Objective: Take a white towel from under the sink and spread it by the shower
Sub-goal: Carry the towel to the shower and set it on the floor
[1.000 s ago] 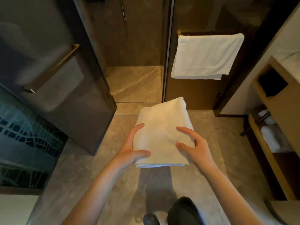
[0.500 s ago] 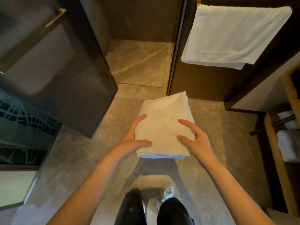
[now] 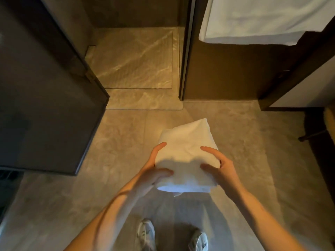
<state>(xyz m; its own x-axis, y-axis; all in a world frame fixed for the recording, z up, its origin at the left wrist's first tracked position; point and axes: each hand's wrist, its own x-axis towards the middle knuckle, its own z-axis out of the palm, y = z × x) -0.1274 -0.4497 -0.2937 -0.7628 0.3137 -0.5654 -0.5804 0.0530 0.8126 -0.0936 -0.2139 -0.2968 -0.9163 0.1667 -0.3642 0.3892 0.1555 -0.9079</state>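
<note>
Folded white towel (image 3: 186,151) between both hands.

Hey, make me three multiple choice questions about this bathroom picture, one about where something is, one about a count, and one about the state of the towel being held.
1. Where is the hanging towel?
A. On the floor by the shoes
B. Upper right, right of the shower opening
C. Inside the shower

2. How many white towels are in view?
A. One
B. Two
C. Four

3. What state is the held towel in?
A. Folded, held off the floor
B. Spread flat on the floor
C. Draped over the shower door

Answers:
1. B: it hangs at the top right, beyond the door frame that edges the shower floor.
2. B: one is held and one hangs; no others show.
3. A: the left hand and right hand grip it at its sides as a folded bundle above the tiled floor.
</note>
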